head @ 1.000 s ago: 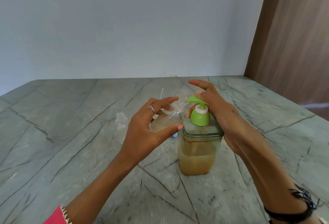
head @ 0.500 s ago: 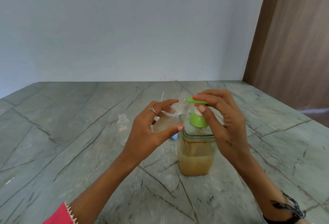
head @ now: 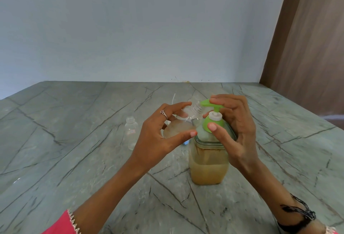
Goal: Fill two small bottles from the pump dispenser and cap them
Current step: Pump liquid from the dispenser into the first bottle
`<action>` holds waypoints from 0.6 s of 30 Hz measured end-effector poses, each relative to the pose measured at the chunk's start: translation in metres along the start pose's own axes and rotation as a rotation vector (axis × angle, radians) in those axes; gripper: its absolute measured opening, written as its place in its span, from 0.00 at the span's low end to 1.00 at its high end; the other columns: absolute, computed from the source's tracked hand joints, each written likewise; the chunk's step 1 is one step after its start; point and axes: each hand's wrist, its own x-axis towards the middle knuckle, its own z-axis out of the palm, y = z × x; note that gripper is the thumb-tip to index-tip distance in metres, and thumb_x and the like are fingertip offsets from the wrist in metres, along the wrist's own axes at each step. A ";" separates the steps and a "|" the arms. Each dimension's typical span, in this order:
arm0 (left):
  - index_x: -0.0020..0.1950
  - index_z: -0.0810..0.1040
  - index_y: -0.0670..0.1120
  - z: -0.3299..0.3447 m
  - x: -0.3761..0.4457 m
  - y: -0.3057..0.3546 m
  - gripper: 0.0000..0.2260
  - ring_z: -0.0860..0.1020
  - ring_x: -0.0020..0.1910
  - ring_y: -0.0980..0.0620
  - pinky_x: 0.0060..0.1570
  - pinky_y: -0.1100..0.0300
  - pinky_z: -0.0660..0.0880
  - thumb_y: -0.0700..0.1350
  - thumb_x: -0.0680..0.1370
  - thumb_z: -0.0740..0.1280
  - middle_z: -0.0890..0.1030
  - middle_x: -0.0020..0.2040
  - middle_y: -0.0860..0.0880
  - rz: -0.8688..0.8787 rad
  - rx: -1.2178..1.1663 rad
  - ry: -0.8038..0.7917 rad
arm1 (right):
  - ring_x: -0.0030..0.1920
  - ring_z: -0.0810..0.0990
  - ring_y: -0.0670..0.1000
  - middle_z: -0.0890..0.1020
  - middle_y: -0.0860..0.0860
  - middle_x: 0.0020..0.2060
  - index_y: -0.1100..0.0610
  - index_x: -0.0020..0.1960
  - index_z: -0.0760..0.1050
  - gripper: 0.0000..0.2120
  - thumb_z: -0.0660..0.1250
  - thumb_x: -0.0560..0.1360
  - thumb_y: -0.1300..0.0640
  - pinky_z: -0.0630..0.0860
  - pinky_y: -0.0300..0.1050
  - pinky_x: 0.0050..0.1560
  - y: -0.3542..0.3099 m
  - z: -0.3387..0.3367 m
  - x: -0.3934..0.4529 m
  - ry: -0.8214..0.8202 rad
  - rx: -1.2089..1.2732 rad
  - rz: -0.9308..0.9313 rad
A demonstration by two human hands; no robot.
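A square clear pump dispenser [head: 208, 165] with amber liquid and a green pump head [head: 210, 104] stands mid-table. My left hand [head: 158, 137] grips a small clear bottle [head: 178, 127], tilted with its open neck right at the green nozzle; pale liquid lies in it. My right hand [head: 236, 127] rests its fingers on top of the pump head, thumb against the green collar. A second small clear bottle [head: 131, 133], uncapped and upright, stands on the table left of my hands.
The grey-green marble table [head: 74, 159] reaches a pale wall behind. A brown wooden panel [head: 312, 47] rises at the right. Something small and blue [head: 186, 143] peeks out beneath my left hand. A thin clear tube [head: 173, 98] lies behind the hands.
The green pump head has risen from its pressed position. My right hand lifted with it and its thumb came round to the collar. The tilted bottle stays at the nozzle.
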 end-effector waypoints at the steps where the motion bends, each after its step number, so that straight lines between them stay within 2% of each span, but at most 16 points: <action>1: 0.60 0.73 0.61 0.000 0.000 -0.001 0.21 0.75 0.51 0.60 0.44 0.72 0.72 0.57 0.68 0.69 0.76 0.51 0.58 0.004 0.009 -0.004 | 0.52 0.79 0.56 0.72 0.49 0.55 0.51 0.59 0.73 0.15 0.66 0.75 0.45 0.79 0.47 0.50 0.000 0.000 0.001 0.014 -0.007 -0.005; 5: 0.61 0.73 0.59 -0.001 -0.001 -0.004 0.22 0.76 0.51 0.60 0.44 0.73 0.71 0.56 0.68 0.70 0.77 0.50 0.57 0.023 0.028 -0.002 | 0.52 0.79 0.54 0.75 0.48 0.51 0.46 0.54 0.76 0.10 0.67 0.75 0.45 0.80 0.51 0.47 0.001 0.000 0.003 0.058 -0.034 -0.024; 7: 0.62 0.72 0.59 -0.001 -0.002 -0.005 0.23 0.75 0.51 0.61 0.45 0.74 0.71 0.56 0.68 0.70 0.77 0.51 0.57 0.034 0.050 -0.004 | 0.51 0.80 0.52 0.76 0.46 0.50 0.43 0.52 0.76 0.07 0.67 0.75 0.45 0.80 0.50 0.47 0.000 0.001 0.004 0.077 -0.039 -0.025; 12: 0.64 0.69 0.60 -0.002 -0.001 -0.005 0.25 0.75 0.52 0.62 0.44 0.75 0.70 0.57 0.68 0.69 0.75 0.53 0.59 0.045 0.071 -0.009 | 0.51 0.80 0.51 0.77 0.48 0.49 0.48 0.54 0.75 0.10 0.67 0.75 0.46 0.80 0.49 0.47 -0.001 0.002 0.003 0.087 -0.025 0.004; 14: 0.64 0.68 0.62 -0.002 0.000 -0.004 0.25 0.74 0.51 0.63 0.44 0.75 0.71 0.57 0.68 0.69 0.74 0.53 0.60 0.035 0.067 -0.006 | 0.52 0.80 0.50 0.76 0.48 0.50 0.49 0.55 0.75 0.10 0.66 0.74 0.51 0.79 0.46 0.48 0.000 0.001 0.001 0.069 -0.033 0.002; 18: 0.61 0.71 0.63 -0.001 -0.001 -0.004 0.23 0.74 0.51 0.65 0.44 0.75 0.71 0.58 0.67 0.69 0.74 0.52 0.66 0.022 0.051 0.001 | 0.58 0.76 0.47 0.75 0.47 0.55 0.52 0.56 0.76 0.12 0.63 0.73 0.57 0.74 0.40 0.57 0.003 -0.001 -0.005 0.038 -0.051 -0.004</action>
